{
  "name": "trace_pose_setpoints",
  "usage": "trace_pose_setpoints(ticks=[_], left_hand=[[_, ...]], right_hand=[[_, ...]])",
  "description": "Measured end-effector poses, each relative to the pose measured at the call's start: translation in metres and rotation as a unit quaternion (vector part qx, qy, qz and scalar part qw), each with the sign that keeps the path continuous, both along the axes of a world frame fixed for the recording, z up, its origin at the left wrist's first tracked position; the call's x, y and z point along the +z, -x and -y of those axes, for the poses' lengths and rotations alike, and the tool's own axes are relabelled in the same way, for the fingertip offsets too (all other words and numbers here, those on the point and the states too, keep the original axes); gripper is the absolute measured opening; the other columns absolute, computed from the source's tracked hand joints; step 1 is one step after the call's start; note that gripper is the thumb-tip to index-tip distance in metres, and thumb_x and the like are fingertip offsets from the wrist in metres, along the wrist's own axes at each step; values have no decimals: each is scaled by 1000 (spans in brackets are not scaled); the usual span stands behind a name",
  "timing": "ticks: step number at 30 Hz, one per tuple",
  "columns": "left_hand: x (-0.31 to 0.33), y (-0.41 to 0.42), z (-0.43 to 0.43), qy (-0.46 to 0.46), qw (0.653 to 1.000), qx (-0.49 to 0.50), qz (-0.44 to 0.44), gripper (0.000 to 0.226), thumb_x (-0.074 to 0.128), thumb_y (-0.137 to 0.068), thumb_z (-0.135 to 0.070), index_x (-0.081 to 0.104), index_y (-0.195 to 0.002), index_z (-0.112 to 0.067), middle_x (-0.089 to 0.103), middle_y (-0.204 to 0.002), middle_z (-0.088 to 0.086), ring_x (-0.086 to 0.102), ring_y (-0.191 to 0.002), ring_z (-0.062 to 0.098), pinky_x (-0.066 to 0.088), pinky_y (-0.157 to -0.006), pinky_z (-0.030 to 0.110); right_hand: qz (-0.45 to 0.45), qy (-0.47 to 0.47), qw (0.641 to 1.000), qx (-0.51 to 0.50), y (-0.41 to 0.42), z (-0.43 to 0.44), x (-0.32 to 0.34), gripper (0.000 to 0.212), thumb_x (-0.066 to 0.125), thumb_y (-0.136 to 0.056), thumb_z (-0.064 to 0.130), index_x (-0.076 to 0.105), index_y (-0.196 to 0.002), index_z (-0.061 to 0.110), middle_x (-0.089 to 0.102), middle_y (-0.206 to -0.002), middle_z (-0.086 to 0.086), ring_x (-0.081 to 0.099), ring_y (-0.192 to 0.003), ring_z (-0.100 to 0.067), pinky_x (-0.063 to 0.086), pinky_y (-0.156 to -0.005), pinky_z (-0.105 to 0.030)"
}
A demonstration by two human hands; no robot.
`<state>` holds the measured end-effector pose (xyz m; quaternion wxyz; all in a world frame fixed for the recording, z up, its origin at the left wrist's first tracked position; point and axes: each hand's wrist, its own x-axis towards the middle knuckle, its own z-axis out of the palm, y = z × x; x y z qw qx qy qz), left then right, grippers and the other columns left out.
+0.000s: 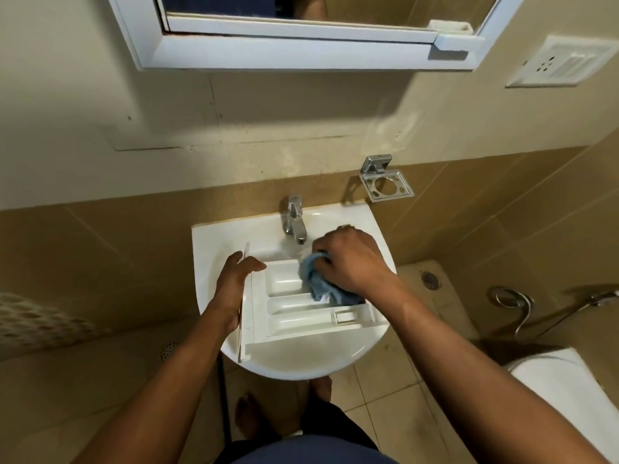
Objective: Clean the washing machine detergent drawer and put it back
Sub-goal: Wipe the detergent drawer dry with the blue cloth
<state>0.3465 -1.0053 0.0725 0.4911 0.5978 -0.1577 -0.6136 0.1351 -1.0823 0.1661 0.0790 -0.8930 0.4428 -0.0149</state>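
A white detergent drawer (294, 311) with several long compartments lies across the white sink (291, 361), its front panel on the left. My left hand (234, 283) grips that front panel from the left side. My right hand (351, 259) is closed on a bunched blue cloth (316, 283) and presses it into the drawer's far right compartments. Part of the cloth and the drawer's right end are hidden under this hand.
A chrome tap (295, 218) stands at the back of the sink, just left of my right hand. An empty metal holder (385, 184) is fixed to the wall. A toilet (569, 390) stands at the right; a mirror cabinet (301, 31) hangs above.
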Motion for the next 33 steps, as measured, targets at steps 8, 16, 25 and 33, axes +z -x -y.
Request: trace_pose_setpoints(ticks=[8, 16, 25, 33], left_hand=[[8, 12, 20, 13, 1000, -8, 1, 74, 75, -50, -48, 65, -115, -13, 61, -102, 11, 60, -94, 30, 47, -79, 37], [-8, 19, 27, -23, 999, -37, -31, 47, 73, -62, -43, 66, -101, -18, 56, -99, 12, 55, -89, 33, 46, -74, 37], [-7, 23, 36, -36, 997, -30, -65, 84, 81, -52, -46, 65, -124, -6, 61, -104, 16, 60, -93, 38, 48, -82, 48], [-5, 23, 22, -50, 997, -8, -59, 45, 71, -61, -41, 67, -98, -16, 61, -85, 12, 59, -76, 30, 47, -68, 34]], right_hand=[[183, -121, 972, 78, -10, -20, -27, 32, 67, -82, 7, 80, -108, 22, 75, -109, 1, 64, -101, -18, 43, -95, -22], [328, -226, 906, -145, 64, 10, 12, 24, 72, -88, 2, 74, -109, 13, 75, -103, -4, 72, -94, -17, 62, -82, -33], [478, -332, 769, -263, 83, 40, 35, 13, 69, -97, 8, 74, -108, 6, 77, -98, -14, 73, -83, -24, 62, -72, -32], [332, -340, 854, -214, 70, 40, 7, 13, 63, -95, 8, 74, -101, 13, 73, -95, -7, 68, -87, -21, 58, -88, -47]])
